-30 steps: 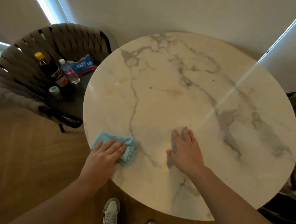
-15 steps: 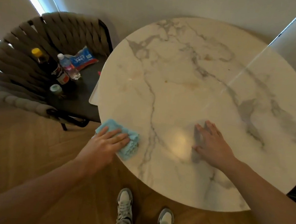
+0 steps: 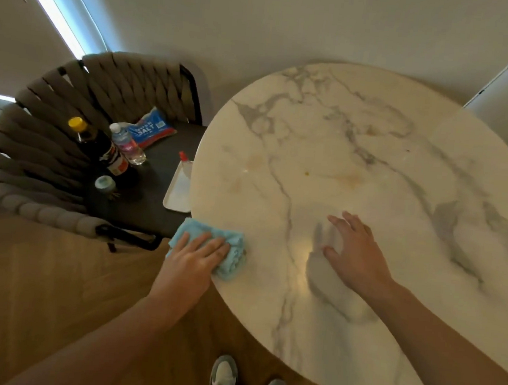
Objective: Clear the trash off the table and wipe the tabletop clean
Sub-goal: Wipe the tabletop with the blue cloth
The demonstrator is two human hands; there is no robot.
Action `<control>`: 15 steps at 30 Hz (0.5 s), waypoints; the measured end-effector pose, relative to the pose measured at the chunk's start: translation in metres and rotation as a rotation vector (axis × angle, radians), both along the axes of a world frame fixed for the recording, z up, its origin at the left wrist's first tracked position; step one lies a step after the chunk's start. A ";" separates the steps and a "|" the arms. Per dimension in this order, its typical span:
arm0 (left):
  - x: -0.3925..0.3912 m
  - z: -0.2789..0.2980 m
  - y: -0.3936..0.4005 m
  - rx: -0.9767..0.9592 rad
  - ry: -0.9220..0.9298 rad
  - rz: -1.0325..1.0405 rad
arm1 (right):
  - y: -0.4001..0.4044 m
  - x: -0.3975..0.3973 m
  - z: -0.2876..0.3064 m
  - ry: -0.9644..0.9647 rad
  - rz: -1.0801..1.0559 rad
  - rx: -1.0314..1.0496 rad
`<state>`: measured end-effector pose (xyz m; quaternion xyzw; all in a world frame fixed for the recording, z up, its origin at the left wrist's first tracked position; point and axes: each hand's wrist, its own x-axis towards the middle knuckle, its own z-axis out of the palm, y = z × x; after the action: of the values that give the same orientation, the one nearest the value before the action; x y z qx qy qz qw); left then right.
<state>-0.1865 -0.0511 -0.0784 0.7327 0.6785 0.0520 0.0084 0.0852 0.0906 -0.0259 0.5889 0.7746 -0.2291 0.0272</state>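
Note:
A round white marble table [image 3: 372, 179] fills the right half of the view. My left hand [image 3: 192, 256] presses flat on a light blue cloth [image 3: 231, 252] at the table's near left edge; part of the cloth hangs past the rim. My right hand [image 3: 355, 255] lies flat on the tabletop to the right of the cloth, fingers spread, holding nothing. A small yellow speck [image 3: 306, 173] and faint brownish stains [image 3: 348, 179] mark the middle of the tabletop.
A woven grey chair [image 3: 73, 156] stands left of the table. On its seat are a dark sauce bottle [image 3: 101, 149], a water bottle [image 3: 127, 144], a blue salt bag [image 3: 151, 129], a small jar [image 3: 104, 184] and a white tray [image 3: 180, 191]. My shoes [image 3: 225, 382] are on the wooden floor.
The view has shifted left, so the table sits further right in frame. My left hand has slid the cloth along the table's left edge toward the chair. My right hand stays flat.

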 end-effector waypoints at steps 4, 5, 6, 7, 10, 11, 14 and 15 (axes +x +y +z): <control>0.029 0.000 0.039 0.000 -0.086 0.159 | 0.007 -0.023 -0.004 0.016 0.030 0.002; 0.045 -0.003 0.032 0.016 -0.091 0.096 | 0.009 -0.027 -0.005 0.016 0.039 0.001; 0.058 -0.005 0.018 0.047 -0.078 -0.016 | 0.013 -0.032 -0.006 0.023 0.045 0.004; 0.065 -0.007 -0.002 0.060 -0.061 -0.145 | 0.016 -0.035 -0.006 0.027 0.050 0.004; 0.039 -0.022 -0.043 0.073 -0.014 -0.396 | 0.028 -0.050 -0.008 0.028 0.071 0.001; 0.023 -0.027 -0.046 0.084 0.013 -0.397 | 0.032 -0.053 -0.007 0.025 0.077 -0.001; -0.015 -0.026 -0.018 0.091 0.012 -0.139 | 0.050 -0.061 -0.008 -0.005 0.109 -0.004; -0.018 -0.021 0.000 0.077 0.016 -0.029 | 0.055 -0.061 -0.010 -0.023 0.120 0.000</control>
<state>-0.2041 -0.0510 -0.0993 0.7425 0.6655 0.0720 -0.0243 0.0238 0.1453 -0.0356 0.5440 0.8081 -0.2203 0.0496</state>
